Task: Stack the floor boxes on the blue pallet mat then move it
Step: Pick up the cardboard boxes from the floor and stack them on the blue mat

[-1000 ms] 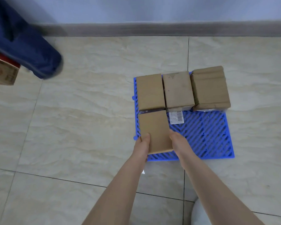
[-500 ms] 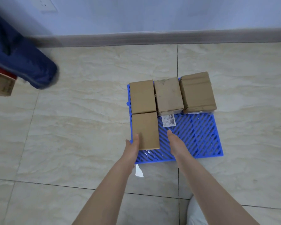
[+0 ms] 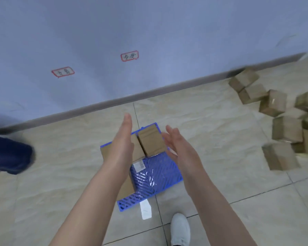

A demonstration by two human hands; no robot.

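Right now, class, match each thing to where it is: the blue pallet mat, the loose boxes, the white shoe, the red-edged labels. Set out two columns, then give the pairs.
Things
1 blue pallet mat
2 loose boxes
3 white shoe
4 red-edged labels

Places
A on the wall
B heaped on the floor at far right
C mid-view, below the left hand and right hand
D bottom edge of the view

Pairs: 1-C, 2-B, 3-D, 4-A
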